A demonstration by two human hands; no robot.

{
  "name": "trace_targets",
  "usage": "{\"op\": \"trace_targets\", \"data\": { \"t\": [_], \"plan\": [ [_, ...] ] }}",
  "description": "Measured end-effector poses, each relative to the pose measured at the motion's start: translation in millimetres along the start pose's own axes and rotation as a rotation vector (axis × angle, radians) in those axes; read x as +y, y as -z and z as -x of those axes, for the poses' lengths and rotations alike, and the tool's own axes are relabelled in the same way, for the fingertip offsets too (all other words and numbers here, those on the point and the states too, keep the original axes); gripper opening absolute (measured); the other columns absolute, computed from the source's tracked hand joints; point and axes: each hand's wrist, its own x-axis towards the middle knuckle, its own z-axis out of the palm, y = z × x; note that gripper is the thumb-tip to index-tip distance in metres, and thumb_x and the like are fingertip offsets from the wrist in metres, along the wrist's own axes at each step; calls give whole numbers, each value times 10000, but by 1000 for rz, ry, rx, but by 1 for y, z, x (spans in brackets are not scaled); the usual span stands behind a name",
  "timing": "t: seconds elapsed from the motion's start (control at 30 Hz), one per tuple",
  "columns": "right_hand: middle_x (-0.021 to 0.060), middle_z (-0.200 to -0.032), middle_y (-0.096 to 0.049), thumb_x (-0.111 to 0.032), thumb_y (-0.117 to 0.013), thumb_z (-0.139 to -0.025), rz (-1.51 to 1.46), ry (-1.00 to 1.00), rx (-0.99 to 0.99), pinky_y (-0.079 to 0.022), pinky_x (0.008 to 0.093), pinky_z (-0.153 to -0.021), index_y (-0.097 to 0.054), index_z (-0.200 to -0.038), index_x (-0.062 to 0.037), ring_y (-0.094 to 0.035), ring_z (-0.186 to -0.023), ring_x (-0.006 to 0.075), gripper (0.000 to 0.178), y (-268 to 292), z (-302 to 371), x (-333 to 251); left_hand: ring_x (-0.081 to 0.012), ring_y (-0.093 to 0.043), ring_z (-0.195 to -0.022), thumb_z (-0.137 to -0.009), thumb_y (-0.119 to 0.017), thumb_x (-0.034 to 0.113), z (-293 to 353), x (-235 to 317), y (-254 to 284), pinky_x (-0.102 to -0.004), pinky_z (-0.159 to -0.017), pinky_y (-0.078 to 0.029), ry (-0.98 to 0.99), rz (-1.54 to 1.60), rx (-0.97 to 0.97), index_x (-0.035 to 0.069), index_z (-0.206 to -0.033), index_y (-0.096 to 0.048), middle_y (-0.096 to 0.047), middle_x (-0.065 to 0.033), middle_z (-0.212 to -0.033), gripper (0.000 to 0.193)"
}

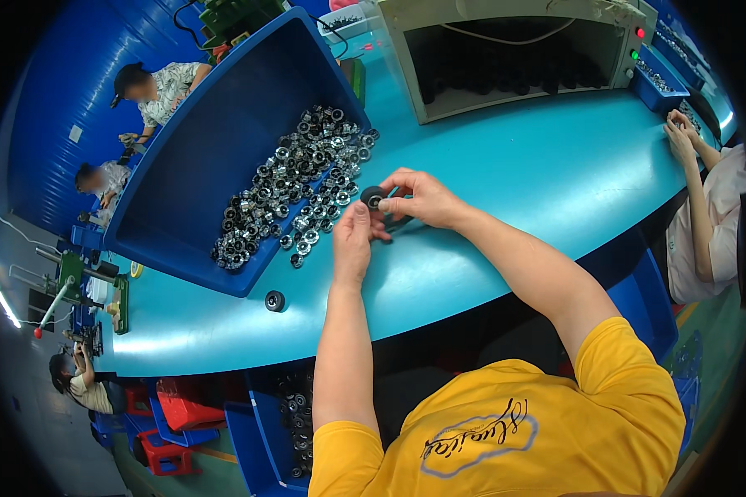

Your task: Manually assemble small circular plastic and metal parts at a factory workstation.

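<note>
A small black wheel (pixel 373 197) with a shiny metal centre is held above the table, between my two hands. My right hand (pixel 423 200) pinches it from the right with thumb and fingers. From below and the left, my left hand (pixel 356 238) closes on its lower edge, with some fingers partly hidden behind. Just beyond my hands, a heap of silver and black wheel hubs (pixel 307 166) spills out of a tipped blue bin (pixel 186 174) onto the table. Another black wheel (pixel 274 301) lies loose on the table, left of my left forearm.
The turquoise table (pixel 514 182) curves around me. A pale metal machine (pixel 406 50) with a dark opening stands at the back. A green hand press (pixel 70 273) is at far left. Another person's hands (pixel 681 137) work at the right. Blue crates (pixel 265 439) stand below the table edge.
</note>
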Motion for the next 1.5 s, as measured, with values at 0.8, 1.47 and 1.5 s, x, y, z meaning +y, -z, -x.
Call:
{"op": "trace_targets", "data": {
  "t": [0.8, 1.47, 1.5],
  "plan": [
    [48, -928, -673, -155, -746, -905, -491, -276, 13, -584, 239, -711, -620, -1205, -28, -675, -796, 111, 349, -6, 2, 2, -86, -624, -770, -950, -614, -18, 5, 5, -15, -220, -610, -533, -154, -177, 64, 0, -1397, -530, -685, -47, -1006, 455],
    [55, -865, -704, -220, -702, -932, 194, -97, 88, -535, 289, -679, -722, -1091, -49, -646, -773, 125, 234, -1, -6, 11, -335, -545, -1108, -814, -759, 323, 89, 61, 106, -468, -959, -415, -223, -1487, 597, 161, -1218, -688, -616, -110, -1151, 442],
    [64, -875, -712, -213, -705, -926, 251, -53, 82, -538, 297, -709, -725, -1084, -48, -656, -793, 137, 229, -3, -6, 12, -344, -528, -1131, -829, -743, 363, 103, 59, 124, -500, -977, -393, -145, -1544, 645, 177, -1235, -683, -609, -110, -1167, 450]
  ]
}}
